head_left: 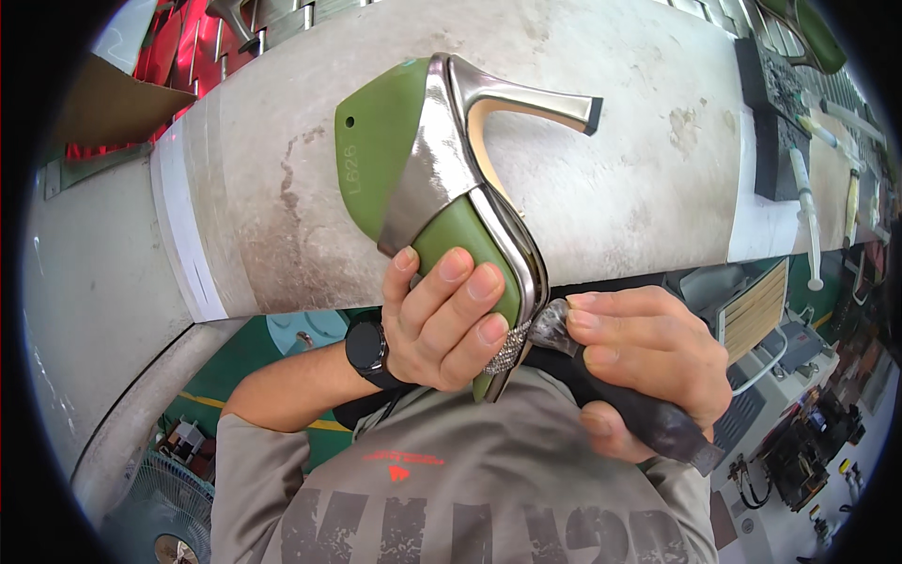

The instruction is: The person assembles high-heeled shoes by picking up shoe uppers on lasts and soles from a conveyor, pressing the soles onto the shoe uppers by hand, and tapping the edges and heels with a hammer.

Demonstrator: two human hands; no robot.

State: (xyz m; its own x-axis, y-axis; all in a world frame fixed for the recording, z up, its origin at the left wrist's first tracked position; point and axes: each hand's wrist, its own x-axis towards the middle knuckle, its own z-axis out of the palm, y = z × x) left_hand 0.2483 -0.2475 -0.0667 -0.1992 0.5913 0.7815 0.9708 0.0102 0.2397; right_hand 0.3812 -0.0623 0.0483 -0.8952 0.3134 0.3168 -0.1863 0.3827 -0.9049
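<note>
My left hand (449, 320) grips a green shoe last (381, 141) by its toe end. A silver high-heeled shoe upper (440, 164) sits on it, the heel (536, 99) pointing right over the bench. A glittery strap (510, 348) crosses the toe just below my fingers. My right hand (648, 362) is closed around a dark-handled tool (648, 418), its metal head (550, 324) pressed against the shoe's toe edge beside the strap. A black watch (366, 350) is on my left wrist.
A worn grey-white bench (611, 188) runs across the middle. Dark blocks (775, 113) and long pale tools (808, 216) lie at its right end. A fan (169, 503) stands at the lower left, boxes and clutter at the lower right.
</note>
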